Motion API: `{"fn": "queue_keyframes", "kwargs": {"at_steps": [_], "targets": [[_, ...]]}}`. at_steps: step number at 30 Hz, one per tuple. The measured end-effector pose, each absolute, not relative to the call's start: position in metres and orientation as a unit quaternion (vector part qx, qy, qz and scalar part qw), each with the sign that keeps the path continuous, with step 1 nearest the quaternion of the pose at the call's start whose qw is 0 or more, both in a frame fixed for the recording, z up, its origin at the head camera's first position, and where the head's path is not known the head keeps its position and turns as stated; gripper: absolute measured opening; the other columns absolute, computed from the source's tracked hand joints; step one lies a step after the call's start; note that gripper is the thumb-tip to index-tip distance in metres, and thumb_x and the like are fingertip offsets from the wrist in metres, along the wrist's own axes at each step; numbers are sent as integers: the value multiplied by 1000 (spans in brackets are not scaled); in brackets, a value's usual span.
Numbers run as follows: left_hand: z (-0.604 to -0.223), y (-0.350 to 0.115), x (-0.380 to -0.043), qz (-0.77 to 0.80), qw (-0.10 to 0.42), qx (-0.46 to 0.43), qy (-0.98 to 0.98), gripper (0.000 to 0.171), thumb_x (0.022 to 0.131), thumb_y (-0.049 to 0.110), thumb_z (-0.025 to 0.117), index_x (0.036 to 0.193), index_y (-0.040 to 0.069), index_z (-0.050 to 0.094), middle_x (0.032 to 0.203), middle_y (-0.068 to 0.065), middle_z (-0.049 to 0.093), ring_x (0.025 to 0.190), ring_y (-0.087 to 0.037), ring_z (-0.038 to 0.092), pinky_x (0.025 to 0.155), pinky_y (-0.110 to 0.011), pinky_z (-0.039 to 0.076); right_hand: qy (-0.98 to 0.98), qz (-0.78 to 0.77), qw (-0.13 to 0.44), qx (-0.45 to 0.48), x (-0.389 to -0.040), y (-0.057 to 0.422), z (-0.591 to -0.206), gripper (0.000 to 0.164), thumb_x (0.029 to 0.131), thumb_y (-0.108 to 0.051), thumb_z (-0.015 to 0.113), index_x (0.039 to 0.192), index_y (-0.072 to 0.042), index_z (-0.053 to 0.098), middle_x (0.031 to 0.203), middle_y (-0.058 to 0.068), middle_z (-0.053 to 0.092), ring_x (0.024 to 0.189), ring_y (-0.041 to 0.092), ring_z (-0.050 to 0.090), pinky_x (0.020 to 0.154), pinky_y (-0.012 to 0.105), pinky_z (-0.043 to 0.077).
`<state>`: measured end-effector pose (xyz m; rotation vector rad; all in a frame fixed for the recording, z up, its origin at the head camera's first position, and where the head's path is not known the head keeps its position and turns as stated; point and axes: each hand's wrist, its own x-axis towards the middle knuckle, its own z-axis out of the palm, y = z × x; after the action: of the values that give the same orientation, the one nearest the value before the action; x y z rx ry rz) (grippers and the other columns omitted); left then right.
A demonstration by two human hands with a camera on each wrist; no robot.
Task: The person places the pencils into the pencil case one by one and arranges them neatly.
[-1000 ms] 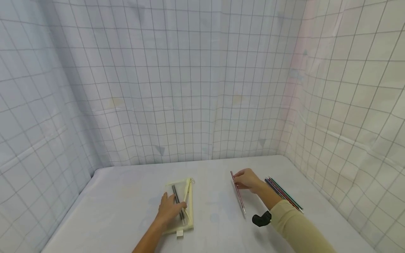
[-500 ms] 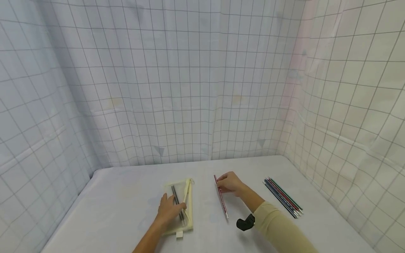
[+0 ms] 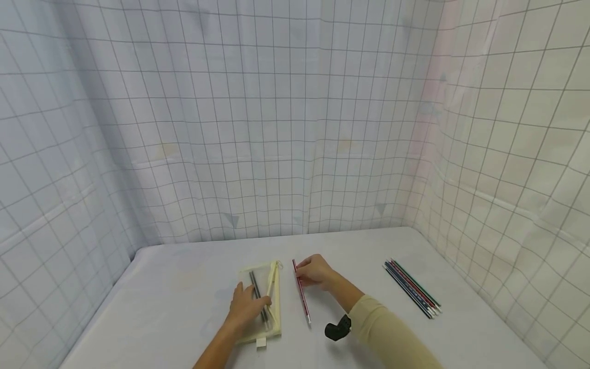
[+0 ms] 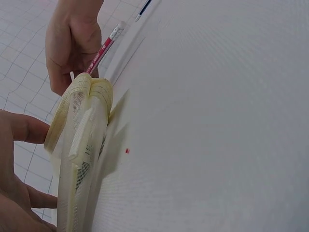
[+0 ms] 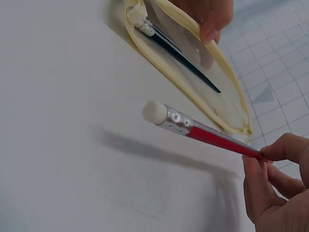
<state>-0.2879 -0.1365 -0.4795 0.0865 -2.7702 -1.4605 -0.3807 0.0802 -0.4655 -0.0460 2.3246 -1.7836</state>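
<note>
My left hand (image 3: 245,306) lies over a see-through mesh pencil pouch with pale yellow edging (image 3: 278,297). In the right wrist view its thumb is at the upper edge (image 5: 208,41) of the pouch, whose long mouth gapes. Inside lie dark pencils (image 5: 186,62) with white erasers. Just right of the pouch, my right hand (image 3: 315,269) pinches a red pencil (image 3: 304,303) near its far end. The eraser end (image 5: 155,113) points back toward me, and the pencil casts a shadow on the table below. In the left wrist view the red pencil (image 4: 102,52) shows beyond the pouch.
A row of several blue, red and green pencils (image 3: 412,289) lies at the right of the white table (image 3: 184,277). Gridded white cloth (image 3: 258,118) surrounds the table at the back and sides. A black device (image 3: 338,329) sits at my right wrist.
My right hand has carried the red pencil leftward, from near the pencil row to beside the pouch. The left hand and pouch stay in place.
</note>
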Motion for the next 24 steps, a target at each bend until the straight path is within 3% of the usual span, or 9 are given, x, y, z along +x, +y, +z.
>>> {"fn": "queue_keyframes", "kwargs": {"at_steps": [12,24], "targets": [[-480,-137,-288,-460,3,30,-887,84,82,28,71,145,-19,41,158,-45,10,141,-67,16,111,-75,19,753,-653,84,1,-376,40,-475,12,87,5,72,98,8,67,87,13,67,70,16,67,60,28,59],[-482,-137,-288,-458,5,31,-888,84,83,28,70,145,-20,39,158,-45,10,141,-69,14,111,-76,19,768,-637,65,29,-370,13,-480,9,84,3,73,90,2,66,76,11,70,60,14,66,55,25,58]]}}
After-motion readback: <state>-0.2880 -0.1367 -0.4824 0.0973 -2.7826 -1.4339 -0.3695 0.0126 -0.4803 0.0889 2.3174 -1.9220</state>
